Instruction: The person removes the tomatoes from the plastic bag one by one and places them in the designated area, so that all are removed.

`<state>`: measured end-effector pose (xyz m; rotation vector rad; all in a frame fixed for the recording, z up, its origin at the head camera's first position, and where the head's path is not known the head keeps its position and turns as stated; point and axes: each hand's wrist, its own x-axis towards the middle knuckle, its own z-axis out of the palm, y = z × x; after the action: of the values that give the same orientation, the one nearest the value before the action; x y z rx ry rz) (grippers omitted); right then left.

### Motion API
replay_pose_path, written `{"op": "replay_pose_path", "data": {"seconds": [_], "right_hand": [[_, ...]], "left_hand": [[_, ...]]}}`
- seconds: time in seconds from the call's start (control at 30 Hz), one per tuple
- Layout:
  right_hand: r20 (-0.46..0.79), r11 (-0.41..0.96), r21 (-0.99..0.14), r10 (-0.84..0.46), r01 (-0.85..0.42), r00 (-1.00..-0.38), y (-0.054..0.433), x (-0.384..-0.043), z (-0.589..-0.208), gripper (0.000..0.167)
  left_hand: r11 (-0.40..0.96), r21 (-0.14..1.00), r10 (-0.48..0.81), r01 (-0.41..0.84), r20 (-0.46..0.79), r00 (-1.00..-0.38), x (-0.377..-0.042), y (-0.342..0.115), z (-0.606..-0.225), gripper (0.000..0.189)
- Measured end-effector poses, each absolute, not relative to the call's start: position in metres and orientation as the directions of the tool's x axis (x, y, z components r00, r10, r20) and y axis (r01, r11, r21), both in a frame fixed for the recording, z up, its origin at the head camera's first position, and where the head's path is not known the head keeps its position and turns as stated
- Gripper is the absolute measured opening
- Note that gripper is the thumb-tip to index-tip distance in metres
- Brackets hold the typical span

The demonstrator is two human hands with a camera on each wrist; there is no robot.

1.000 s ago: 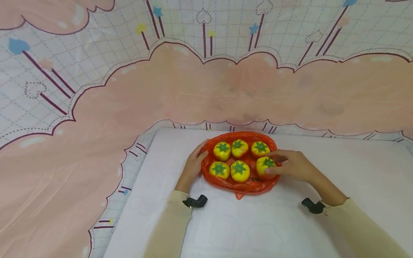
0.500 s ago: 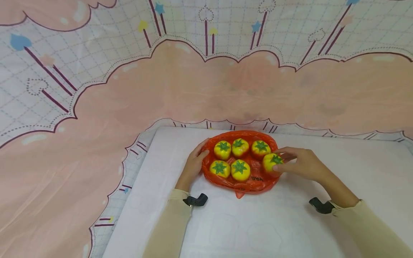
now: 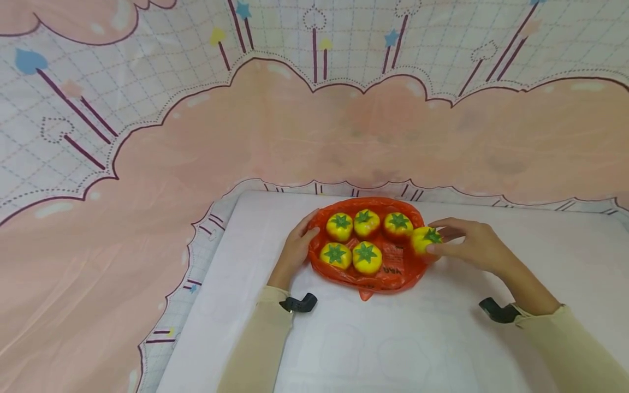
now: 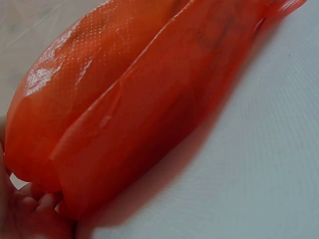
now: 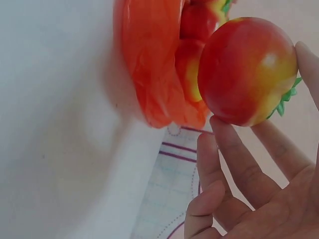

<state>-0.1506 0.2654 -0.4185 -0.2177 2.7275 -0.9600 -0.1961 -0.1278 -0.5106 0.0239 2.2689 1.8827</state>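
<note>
A red plastic bag (image 3: 378, 285) lies with its mouth wide on the table, and several yellow-and-red toy tomatoes (image 3: 366, 258) with green star-shaped leaves sit inside. My left hand (image 3: 296, 245) grips the bag's left end, thumb at the rim; in the left wrist view its fingers are bunched against the red plastic (image 4: 129, 129). Between thumb and fingers my right hand (image 3: 475, 244) pinches one toy tomato (image 5: 244, 69), raised at the bag's right rim. The right wrist view shows its red underside, with the bag beside it.
The white table (image 3: 354, 349) spreads around the bag. Behind it hangs a pink-and-white patterned cloth (image 3: 344, 136), which also drops along the table's left edge. A dark wrist camera (image 3: 498, 311) is strapped to the right wrist, and another camera (image 3: 298, 303) to the left.
My right hand has drawn the pinched toy tomato rightward and up from its place in the bag to over the right rim. The left hand stays on the bag's left end.
</note>
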Motion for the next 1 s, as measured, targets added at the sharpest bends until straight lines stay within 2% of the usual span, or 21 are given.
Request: {"op": "replay_pose_path", "data": {"seconds": [1.0], "right_hand": [[-0.207, 0.790, -0.612, -0.101, 0.048, -0.973, 0.308, -0.156, -0.427, 0.076]], "left_hand": [[0.188, 0.978, 0.131, -0.090, -0.116, -0.985, -0.198, -0.128, -0.514, 0.046]]}}
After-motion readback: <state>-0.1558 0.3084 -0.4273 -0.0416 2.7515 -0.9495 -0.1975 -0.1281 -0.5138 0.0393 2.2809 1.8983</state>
